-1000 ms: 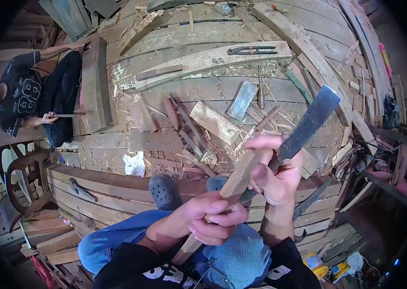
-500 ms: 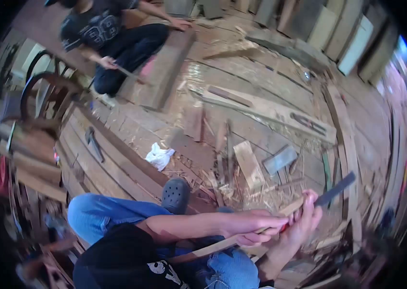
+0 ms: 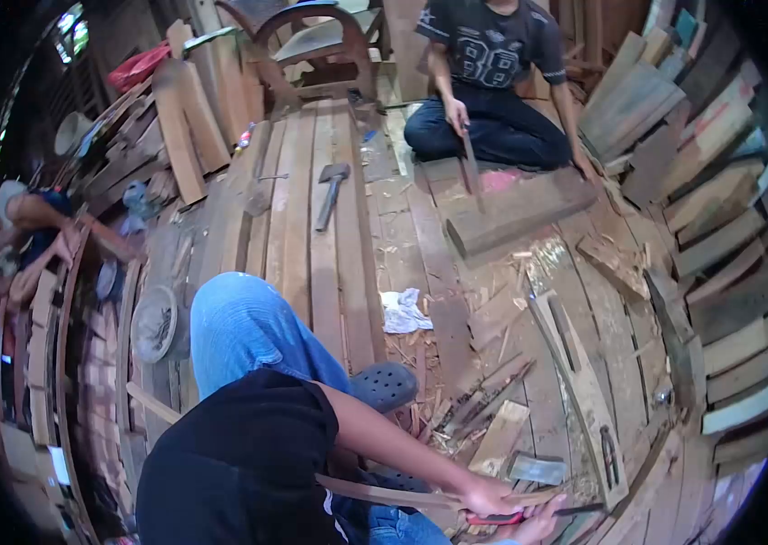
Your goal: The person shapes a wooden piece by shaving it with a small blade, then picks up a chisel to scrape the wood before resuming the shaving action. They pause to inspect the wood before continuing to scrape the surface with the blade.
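Note:
At the lower right, my left hand (image 3: pixel 486 498) is closed round a long, thin wooden strip (image 3: pixel 384 493), which runs back under my arm towards my lap. Right beside it, my right hand (image 3: pixel 540 521) is closed on a flat dark file (image 3: pixel 579 510) with a red handle. The file lies close along the strip's far end, and my fingers partly hide it. My knee in blue jeans (image 3: pixel 252 318) and a grey clog (image 3: pixel 384 386) are to the left of the hands.
A metal plane blade-like block (image 3: pixel 538 469), a wood offcut (image 3: pixel 500 438) and a slotted board (image 3: pixel 575 381) lie near my hands. A hammer (image 3: pixel 331 195) rests on planks. Ahead, a person (image 3: pixel 502 91) sits holding a tool at a thick beam (image 3: pixel 520 211). Another person (image 3: pixel 29 218) is far left.
The view has swung to the left, so my hands appear lower in the frame. Both hands still hold the strip and file, and the seated person now appears further right.

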Action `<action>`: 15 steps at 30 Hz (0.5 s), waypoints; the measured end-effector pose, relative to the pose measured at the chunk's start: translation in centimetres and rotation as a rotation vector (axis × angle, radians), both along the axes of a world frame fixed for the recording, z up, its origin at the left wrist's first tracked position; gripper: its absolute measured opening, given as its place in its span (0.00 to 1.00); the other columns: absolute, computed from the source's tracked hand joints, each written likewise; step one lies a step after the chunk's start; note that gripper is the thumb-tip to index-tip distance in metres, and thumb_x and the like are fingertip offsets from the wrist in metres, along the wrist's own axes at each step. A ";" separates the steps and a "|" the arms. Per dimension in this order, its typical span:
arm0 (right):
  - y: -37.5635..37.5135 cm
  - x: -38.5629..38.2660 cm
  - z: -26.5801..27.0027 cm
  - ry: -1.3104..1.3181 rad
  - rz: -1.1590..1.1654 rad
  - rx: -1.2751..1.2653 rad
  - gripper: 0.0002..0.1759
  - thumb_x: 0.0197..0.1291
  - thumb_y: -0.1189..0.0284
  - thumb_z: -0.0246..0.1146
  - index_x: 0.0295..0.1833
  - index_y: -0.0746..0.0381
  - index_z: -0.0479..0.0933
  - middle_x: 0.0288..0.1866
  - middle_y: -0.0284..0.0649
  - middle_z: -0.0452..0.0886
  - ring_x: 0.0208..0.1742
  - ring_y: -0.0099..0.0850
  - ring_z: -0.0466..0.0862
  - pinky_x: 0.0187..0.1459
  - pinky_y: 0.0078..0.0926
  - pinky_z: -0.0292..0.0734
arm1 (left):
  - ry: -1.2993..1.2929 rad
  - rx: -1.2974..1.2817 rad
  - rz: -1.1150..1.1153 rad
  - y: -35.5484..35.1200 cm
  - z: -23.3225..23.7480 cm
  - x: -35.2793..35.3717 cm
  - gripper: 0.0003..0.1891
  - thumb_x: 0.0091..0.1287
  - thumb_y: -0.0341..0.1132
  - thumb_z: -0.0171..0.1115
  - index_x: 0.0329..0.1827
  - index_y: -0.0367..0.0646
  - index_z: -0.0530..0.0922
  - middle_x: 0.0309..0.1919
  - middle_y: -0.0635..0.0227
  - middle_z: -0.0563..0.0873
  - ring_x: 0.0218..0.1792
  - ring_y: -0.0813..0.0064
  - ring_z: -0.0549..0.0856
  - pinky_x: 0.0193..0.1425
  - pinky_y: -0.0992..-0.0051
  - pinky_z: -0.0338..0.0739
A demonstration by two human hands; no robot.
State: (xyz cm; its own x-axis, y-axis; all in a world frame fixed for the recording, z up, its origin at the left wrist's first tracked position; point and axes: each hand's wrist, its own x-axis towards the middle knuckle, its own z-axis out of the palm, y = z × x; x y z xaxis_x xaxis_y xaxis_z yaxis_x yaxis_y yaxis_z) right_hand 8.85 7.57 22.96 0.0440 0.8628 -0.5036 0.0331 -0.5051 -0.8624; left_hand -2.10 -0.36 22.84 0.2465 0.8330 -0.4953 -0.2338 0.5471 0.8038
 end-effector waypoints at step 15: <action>-3.3 -4.2 -4.8 0.089 0.523 -0.263 0.17 0.62 0.60 0.63 0.29 0.60 0.71 0.23 0.30 0.69 0.23 0.20 0.68 0.24 0.20 0.64 | -0.266 -0.205 0.275 -3.5 -9.1 -1.0 0.24 0.70 0.58 0.46 0.33 0.43 0.70 0.18 0.70 0.72 0.13 0.82 0.68 0.14 0.78 0.63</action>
